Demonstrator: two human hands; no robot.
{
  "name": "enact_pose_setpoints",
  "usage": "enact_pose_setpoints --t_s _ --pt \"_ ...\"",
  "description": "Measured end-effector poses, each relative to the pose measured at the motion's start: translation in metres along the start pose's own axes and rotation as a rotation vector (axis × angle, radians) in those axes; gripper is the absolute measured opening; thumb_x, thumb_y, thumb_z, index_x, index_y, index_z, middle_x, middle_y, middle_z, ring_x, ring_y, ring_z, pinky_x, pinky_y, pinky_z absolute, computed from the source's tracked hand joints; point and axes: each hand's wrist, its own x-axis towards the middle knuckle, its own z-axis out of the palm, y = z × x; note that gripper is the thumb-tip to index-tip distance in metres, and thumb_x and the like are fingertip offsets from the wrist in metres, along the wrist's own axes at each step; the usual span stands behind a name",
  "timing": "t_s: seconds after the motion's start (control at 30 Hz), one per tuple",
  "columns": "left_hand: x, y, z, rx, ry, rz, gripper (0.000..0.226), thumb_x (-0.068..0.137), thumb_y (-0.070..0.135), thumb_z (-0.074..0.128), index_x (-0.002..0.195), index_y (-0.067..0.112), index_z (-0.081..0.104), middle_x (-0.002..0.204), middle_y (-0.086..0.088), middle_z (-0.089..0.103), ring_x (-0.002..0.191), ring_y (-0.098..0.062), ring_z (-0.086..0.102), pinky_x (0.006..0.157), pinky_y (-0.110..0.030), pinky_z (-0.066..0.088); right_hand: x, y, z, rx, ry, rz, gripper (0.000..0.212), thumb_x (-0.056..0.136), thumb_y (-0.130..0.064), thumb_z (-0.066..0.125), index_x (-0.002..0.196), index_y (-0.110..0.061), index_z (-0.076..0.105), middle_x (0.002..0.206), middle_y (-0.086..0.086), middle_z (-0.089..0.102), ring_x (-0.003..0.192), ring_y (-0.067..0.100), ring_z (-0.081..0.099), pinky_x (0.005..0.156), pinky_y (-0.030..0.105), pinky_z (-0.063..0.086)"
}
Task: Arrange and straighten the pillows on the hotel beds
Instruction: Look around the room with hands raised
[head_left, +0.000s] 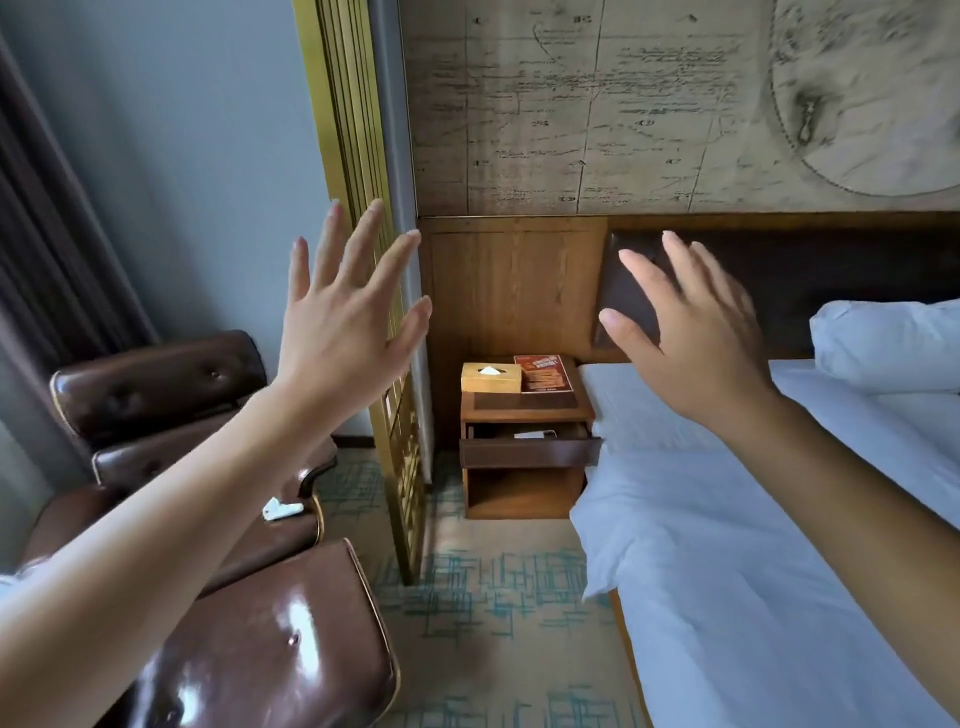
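A white pillow (891, 345) lies at the head of the bed (727, 545) on the right, against the dark headboard (831, 270), partly cut off by the frame edge. My left hand (345, 317) is raised in the air left of the bed, fingers spread, holding nothing. My right hand (691, 332) is also lifted with fingers apart, over the bed's near corner and well left of the pillow, touching nothing. White sheets cover the bed.
A wooden nightstand (527, 441) with its drawer open stands between the bed and a gold slatted screen (395, 415); a tissue box (491, 378) and a red card sit on it. A brown leather chair (171, 441) and footstool (270, 644) fill the left. Patterned carpet lies between.
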Motion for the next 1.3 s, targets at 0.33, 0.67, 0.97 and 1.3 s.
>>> enact_pose_setpoints --t_s 0.33,0.67,0.97,1.3 --pt "0.126 0.041 0.084 0.05 0.048 0.124 0.064 0.105 0.06 0.024 0.161 0.03 0.028 0.174 -0.003 0.01 0.162 -0.032 -0.003 0.129 -0.061 0.002 0.077 0.091 0.075 0.032 0.046 0.04 0.068 0.098 -0.064 0.03 0.155 -0.029 0.04 0.166 0.014 0.027 0.152 0.04 0.026 0.116 0.058 0.029" --pt "0.246 0.096 0.224 -0.084 0.075 0.262 0.066 0.101 0.057 0.034 0.159 0.024 0.034 0.173 -0.009 0.017 0.161 -0.035 0.003 0.126 -0.065 0.008 0.124 0.194 0.129 -0.159 0.051 0.242 0.067 0.096 -0.063 0.036 0.154 -0.031 0.04 0.167 0.013 0.027 0.152 0.039 0.024 0.116 0.059 0.029" --pt "0.384 0.103 0.374 -0.313 0.114 0.358 0.064 0.101 0.053 0.038 0.158 0.024 0.036 0.172 -0.008 0.019 0.161 -0.035 0.006 0.126 -0.065 0.011 0.207 0.256 0.196 -0.336 0.049 0.418 0.07 0.095 -0.066 0.036 0.155 -0.03 0.04 0.165 0.013 0.029 0.151 0.038 0.027 0.114 0.055 0.031" --pt "0.489 0.154 0.492 -0.497 0.093 0.492 0.062 0.101 0.052 0.039 0.154 0.02 0.041 0.17 -0.012 0.025 0.16 -0.038 0.013 0.125 -0.065 0.015 0.278 0.311 0.256 -0.464 0.008 0.506 0.066 0.097 -0.064 0.037 0.154 -0.03 0.041 0.165 0.013 0.03 0.151 0.038 0.029 0.115 0.055 0.032"
